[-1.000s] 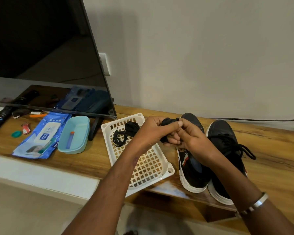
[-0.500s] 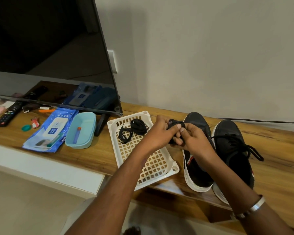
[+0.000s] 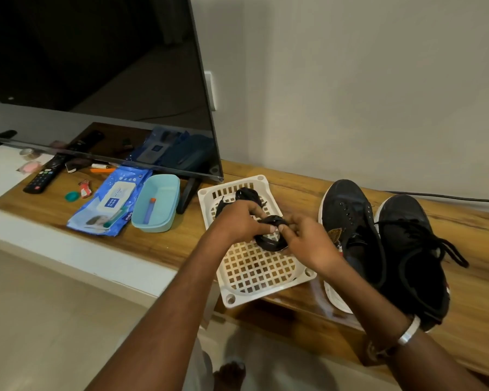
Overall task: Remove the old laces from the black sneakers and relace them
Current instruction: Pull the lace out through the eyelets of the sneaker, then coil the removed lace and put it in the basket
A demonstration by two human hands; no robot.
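Both hands meet over the white perforated basket [image 3: 254, 272], likely so the coiled black lace [image 3: 270, 234] can be dropped in or unwound above it. Left hand [image 3: 239, 221] pinches the coil between curled thumb and fingers; right hand [image 3: 305, 241] grips its other side, fingers curled around it. Another black lace bundle [image 3: 244, 197] lies at the basket's far end. Left sneaker [image 3: 347, 235] looks unlaced, eyelets bare; right sneaker [image 3: 410, 249] has its lace in, beside it on the wooden shelf [image 3: 294, 182].
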